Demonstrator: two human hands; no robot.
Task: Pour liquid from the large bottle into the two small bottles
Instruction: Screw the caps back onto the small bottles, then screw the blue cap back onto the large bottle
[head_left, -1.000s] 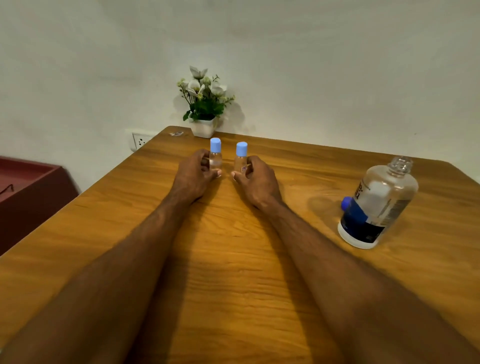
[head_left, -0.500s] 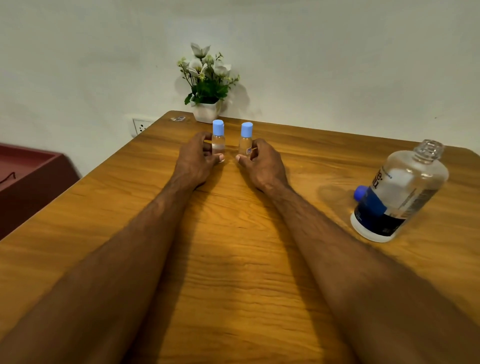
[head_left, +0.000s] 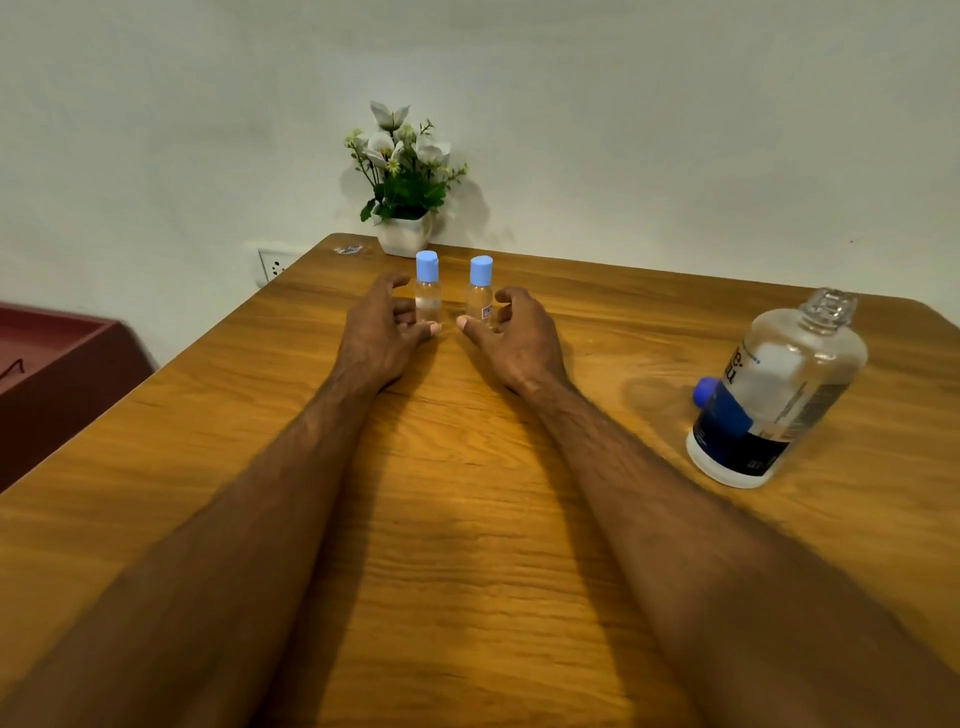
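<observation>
Two small clear bottles with light-blue caps stand upright side by side at the far middle of the wooden table (head_left: 467, 519). My left hand (head_left: 382, 332) lies just left of the left small bottle (head_left: 427, 296), fingers loosely curled and spread slightly off it. My right hand (head_left: 519, 338) lies just right of the right small bottle (head_left: 479, 299) in the same loose pose, thumb tip in front of its base. The large clear bottle (head_left: 779, 389) stands at the right with no cap on its neck, partly filled with clear liquid. Its blue cap (head_left: 704, 389) lies against its left side.
A white pot of artificial flowers (head_left: 402, 208) stands at the table's far edge, behind the small bottles. A small wrapper (head_left: 347, 250) lies at the far left corner. A dark red box (head_left: 57, 364) sits beyond the left edge, and a wall socket (head_left: 272, 265) is behind.
Both hands have loosened their hold; the fingers now stand slightly off the small bottles. The camera view has shifted a little. The large bottle has not moved.
</observation>
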